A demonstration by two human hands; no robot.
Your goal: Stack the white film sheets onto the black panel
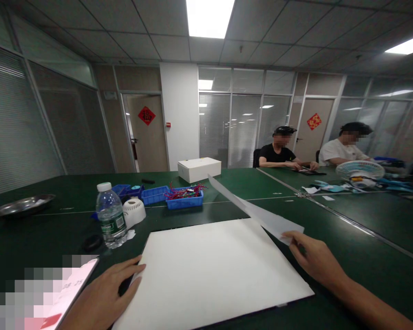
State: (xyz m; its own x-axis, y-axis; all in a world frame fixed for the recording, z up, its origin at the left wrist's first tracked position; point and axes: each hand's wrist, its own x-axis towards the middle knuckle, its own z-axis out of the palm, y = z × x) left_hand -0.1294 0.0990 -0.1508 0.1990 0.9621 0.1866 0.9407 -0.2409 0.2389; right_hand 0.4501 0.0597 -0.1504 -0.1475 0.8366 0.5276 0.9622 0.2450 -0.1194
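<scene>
A large flat white board or stack of paper (pixel 213 270) lies on the green table in front of me. My left hand (pixel 105 293) rests at its left edge, fingers stretched out and thumb apart, touching the margin. Between the thumb and fingers of my right hand (pixel 313 256) is the near right corner of a thin translucent white sheet (pixel 270 217). That sheet is tilted up off the white surface, its far end raised toward the back of the table.
Left of the board stand a water bottle (pixel 110 220) and a white vented cap-like part (pixel 134 211). Behind are blue trays with red wires (pixel 185 198) and a white box (pixel 199 170). A lit phone-like screen (pixel 69 291) lies near left. Two people (pixel 278 151) sit far right.
</scene>
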